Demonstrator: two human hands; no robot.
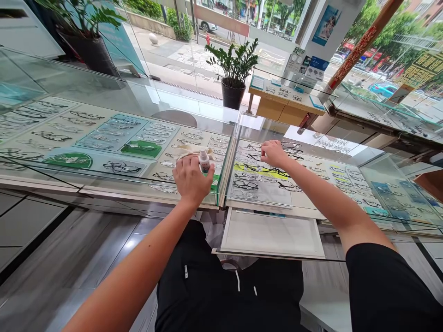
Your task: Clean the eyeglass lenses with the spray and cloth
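My left hand (192,179) is over the glass display counter, its fingers wrapped round a small white spray bottle (204,159). A pale cream cloth (188,149) lies against the fingers on the far side, partly hidden by the hand. Over the right-hand display case (294,198), my right hand (273,153) is closed with the fingertips bent down. Whatever those fingers hold, if anything, is hidden. Below and around that hand are several pairs of eyeglasses (246,185), some on a bright yellow strip (268,171).
A white drawer (273,233) stands pulled out below the right case, in front of my lap. Eyeglasses in rows (104,133) fill the left case. Beyond the counter are a potted plant (233,74), a small wooden display table (287,108) and large windows onto the street.
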